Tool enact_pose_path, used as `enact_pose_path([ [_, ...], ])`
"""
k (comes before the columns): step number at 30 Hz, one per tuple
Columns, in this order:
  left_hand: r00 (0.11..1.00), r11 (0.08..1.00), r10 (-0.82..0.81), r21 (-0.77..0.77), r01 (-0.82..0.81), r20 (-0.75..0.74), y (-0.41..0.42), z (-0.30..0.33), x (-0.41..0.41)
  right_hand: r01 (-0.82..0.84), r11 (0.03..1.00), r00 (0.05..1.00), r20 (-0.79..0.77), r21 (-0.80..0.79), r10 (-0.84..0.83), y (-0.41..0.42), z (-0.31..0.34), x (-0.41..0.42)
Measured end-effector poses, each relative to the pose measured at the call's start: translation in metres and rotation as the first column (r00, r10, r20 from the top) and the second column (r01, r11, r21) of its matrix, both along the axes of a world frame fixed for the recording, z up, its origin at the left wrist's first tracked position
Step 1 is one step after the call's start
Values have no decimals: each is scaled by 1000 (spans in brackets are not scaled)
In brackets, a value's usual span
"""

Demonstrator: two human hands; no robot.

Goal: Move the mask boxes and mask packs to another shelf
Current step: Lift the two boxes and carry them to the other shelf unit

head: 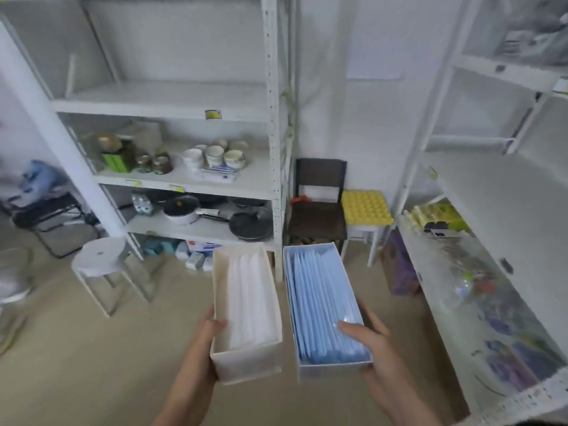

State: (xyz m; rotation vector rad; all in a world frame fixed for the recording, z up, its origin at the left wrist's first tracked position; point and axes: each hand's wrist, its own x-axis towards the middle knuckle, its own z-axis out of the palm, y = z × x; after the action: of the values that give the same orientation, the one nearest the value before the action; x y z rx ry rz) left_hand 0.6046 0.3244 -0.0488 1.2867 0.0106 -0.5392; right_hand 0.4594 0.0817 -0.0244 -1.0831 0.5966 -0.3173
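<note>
I carry two open mask boxes side by side above the floor. My left hand grips the cream box, which holds white masks, with the thumb hooked over its left wall. In my right hand is the pale blue box full of blue masks, and the thumb lies on top of the masks near the box's near end. Both boxes point away from me toward the white shelf rack ahead.
The rack's top shelf is bare; lower shelves hold bowls, jars and pans. More packs lie on the floor under it. A white stool, a dark chair and a right-hand shelf stand nearby.
</note>
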Motion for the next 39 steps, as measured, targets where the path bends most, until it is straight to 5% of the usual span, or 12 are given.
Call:
enact_pose_path([
  [18, 861, 860, 508, -38, -508, -1, 126, 3, 188, -518, 855, 855, 23, 13, 517, 65, 1, 334],
  [39, 876, 881, 472, -9, -474, 100, 182, 35, 476, -632, 774, 774, 22, -40, 633, 150, 10, 692],
])
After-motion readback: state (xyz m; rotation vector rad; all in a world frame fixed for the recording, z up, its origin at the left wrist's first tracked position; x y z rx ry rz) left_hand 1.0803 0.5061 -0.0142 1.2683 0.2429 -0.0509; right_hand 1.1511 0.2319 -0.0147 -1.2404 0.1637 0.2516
